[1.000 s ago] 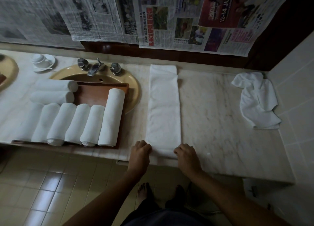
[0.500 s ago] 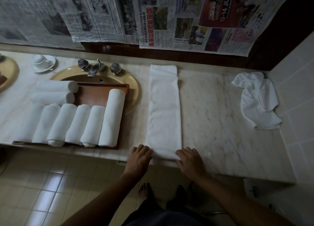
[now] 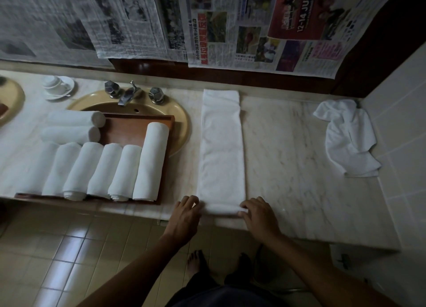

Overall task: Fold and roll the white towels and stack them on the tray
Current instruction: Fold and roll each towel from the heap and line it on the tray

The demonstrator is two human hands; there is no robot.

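While flanking the towel (image 3: 221,150), both hands' fingers (image 3: 247,205) curl onto its rolled end

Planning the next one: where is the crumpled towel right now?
In the head view, the crumpled towel lies on the marble counter at far right, against the tiled side wall, apart from the folded towel.

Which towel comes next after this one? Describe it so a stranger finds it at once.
Follow the marble counter to its far right end, against the tiled side wall. The crumpled towel lies there alone. Unlike the rolled towels on the tray, it is unfolded and rumpled.
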